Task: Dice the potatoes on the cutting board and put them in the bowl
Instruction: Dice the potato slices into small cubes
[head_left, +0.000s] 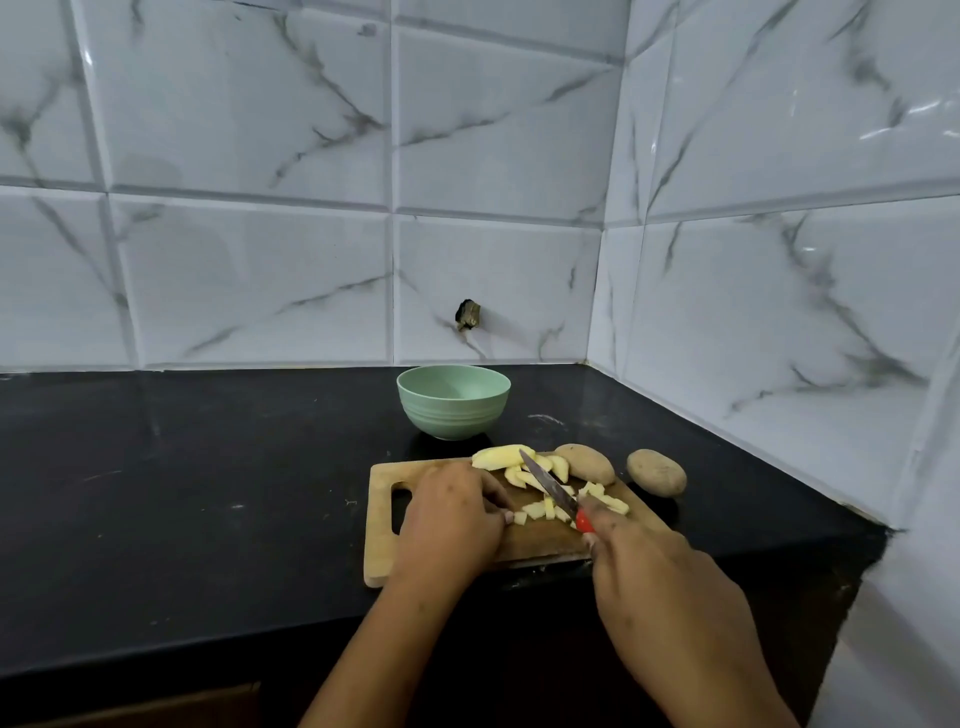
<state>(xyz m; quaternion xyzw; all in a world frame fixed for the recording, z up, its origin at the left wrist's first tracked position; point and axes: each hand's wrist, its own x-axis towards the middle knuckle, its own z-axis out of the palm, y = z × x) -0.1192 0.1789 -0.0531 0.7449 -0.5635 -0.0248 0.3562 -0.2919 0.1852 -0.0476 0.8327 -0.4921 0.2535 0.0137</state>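
While my right hand (654, 577) grips the red-handled steel knife (548, 484), blade slanting up-left, the pale yellow potato strips (540, 510) lie under it on the wooden cutting board (383, 551). My left hand (451, 519), curled, pins their left end.

My left hand (451, 514) and right hand (655, 582) are bare, likewise the left forearm (382, 654) and right forearm (727, 675) behind them; small specks dot both hands' backs.
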